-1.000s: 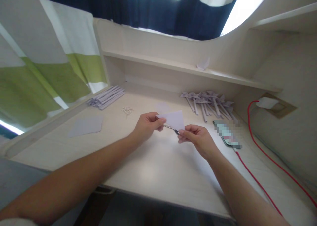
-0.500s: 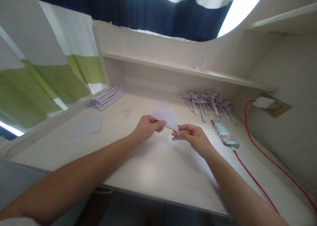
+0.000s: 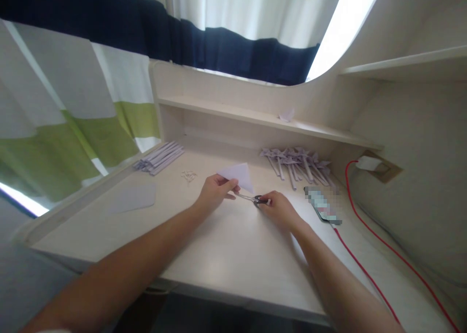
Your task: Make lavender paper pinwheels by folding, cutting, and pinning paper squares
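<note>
My left hand point(image 3: 215, 189) pinches a pale folded sheet of paper point(image 3: 241, 174) between thumb and fingers, a little above the desk. The paper has a pointed, triangular shape. In my right hand point(image 3: 283, 209) is a pair of scissors point(image 3: 258, 199) with dark handles, its fingers closed on the handles. The metal blades point left, toward my left hand, just below the paper's lower edge. Whether the blades touch the paper I cannot tell.
Behind lie a bundle of rolled paper sticks point(image 3: 164, 155), small white pieces point(image 3: 188, 176) and several paper pinwheels point(image 3: 295, 157). Flat paper sheets point(image 3: 136, 198) lie at left. At right are a phone point(image 3: 323, 206) and a red cable point(image 3: 359, 265). A shelf point(image 3: 233, 113) spans the back.
My right hand has moved away from the paper's corner, and the scissors in it now show clearly. The paper remains in my left hand. The camera view has shifted upward.
</note>
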### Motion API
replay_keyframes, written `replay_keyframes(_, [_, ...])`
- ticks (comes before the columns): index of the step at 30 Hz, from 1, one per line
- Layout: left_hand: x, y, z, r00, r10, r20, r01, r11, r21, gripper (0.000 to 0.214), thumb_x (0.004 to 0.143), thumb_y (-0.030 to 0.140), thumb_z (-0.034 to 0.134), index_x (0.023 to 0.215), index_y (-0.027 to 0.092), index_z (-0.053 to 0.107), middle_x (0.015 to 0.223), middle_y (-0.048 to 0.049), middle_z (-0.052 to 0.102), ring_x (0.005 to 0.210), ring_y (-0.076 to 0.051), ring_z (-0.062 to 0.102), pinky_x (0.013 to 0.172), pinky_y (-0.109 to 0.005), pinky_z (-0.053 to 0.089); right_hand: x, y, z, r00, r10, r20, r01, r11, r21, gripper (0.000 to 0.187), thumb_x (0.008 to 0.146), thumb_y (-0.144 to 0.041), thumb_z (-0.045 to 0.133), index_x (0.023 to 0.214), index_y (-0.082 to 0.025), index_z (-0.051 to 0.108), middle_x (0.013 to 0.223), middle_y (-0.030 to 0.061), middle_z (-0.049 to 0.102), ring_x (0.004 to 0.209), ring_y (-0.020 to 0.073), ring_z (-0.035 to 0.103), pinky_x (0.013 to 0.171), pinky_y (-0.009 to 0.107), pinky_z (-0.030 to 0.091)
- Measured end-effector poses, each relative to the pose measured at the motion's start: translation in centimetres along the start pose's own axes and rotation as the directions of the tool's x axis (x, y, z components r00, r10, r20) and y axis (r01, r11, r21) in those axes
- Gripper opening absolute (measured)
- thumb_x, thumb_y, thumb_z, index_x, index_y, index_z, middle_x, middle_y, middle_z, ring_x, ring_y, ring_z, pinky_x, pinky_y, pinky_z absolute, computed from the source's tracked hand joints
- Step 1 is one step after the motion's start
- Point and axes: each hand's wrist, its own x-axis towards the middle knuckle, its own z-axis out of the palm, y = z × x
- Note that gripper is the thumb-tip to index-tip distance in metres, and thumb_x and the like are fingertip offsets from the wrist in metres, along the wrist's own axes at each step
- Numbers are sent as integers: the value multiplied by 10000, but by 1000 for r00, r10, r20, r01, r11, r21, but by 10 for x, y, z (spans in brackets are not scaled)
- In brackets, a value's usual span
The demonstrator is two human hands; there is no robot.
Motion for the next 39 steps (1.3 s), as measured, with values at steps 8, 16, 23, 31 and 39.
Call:
replay_keyframes(8, [3, 5, -5, 1000, 12, -1, -12, 999, -41, 258, 706, 310, 820, 802, 91, 723, 704, -78, 733, 641, -175, 687, 557, -280, 631, 23, -9, -14, 951, 180, 252, -111, 958, -265, 89, 644, -154, 754, 715, -148, 807, 757, 144, 795, 681, 243, 710, 591, 284, 425])
replay_keyframes(16, [5, 11, -11, 999, 51, -6, -52, 996, -78, 362, 724, 375, 827, 922, 109, 682, 726, -64, 743, 607, -171, 682, 510, -281, 609, 10, -14, -16, 975, 179, 134, -160, 976, -147, 36, 657, -190, 723, 667, -159, 710, 721, 139, 742, 693, 263, 687, 591, 313, 407])
replay_keyframes(23, [5, 8, -9, 998, 68, -8, -68, 993, -96, 326, 731, 374, 850, 840, 93, 726, 726, -85, 753, 611, -169, 692, 538, -273, 608, 0, -2, -11, 975, 206, 82, -222, 893, 393, 239, 794, -358, 671, 936, -183, 593, 823, 42, 685, 604, 150, 637, 591, 294, 545])
replay_keyframes(31, [-7, 14, 0, 993, 119, -9, -119, 993, 27, 214, 701, 283, 835, 773, 109, 734, 644, -58, 737, 574, -159, 677, 554, -255, 578, -23, -43, 6, 993, 75, 94, -118, 455, 882, 352, 701, -421, 869, 811, -174, 643, 670, 6, 684, 590, 158, 661, 613, 306, 563])
replay_keyframes(39, [-21, 4, 17, 991, 56, 120, -65, 995, 72, 164, 699, 275, 813, 727, 122, 761, 642, -57, 735, 572, -147, 654, 575, -258, 540, -30, -47, 4, 993, 115, 6, -59, 463, 884, 275, 641, -330, 914, 725, -145, 729, 645, 53, 752, 563, 169, 675, 593, 284, 502])
